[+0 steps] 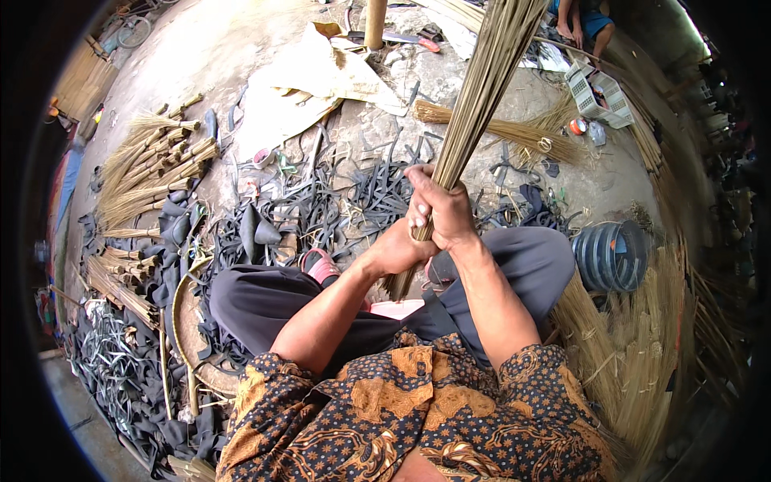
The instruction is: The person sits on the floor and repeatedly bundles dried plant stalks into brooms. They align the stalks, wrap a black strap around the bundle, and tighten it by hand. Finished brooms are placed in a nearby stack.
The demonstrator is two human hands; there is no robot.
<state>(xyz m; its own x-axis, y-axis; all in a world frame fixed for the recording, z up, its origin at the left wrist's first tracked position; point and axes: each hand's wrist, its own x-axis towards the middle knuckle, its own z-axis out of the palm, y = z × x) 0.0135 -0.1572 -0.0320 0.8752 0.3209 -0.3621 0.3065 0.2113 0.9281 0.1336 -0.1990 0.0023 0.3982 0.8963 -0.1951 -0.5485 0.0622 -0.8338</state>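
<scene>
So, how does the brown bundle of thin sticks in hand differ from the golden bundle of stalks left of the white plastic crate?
The brown bundle slants upward, gripped by the left hand and right hand; the golden bundle lies on the floor. The brown bundle looks greyer, the golden bundle yellower. Both are long.

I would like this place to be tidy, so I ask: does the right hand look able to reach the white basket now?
Probably not: the right hand is closed around the stick bundle, and the white basket lies well beyond the right knee.
</scene>
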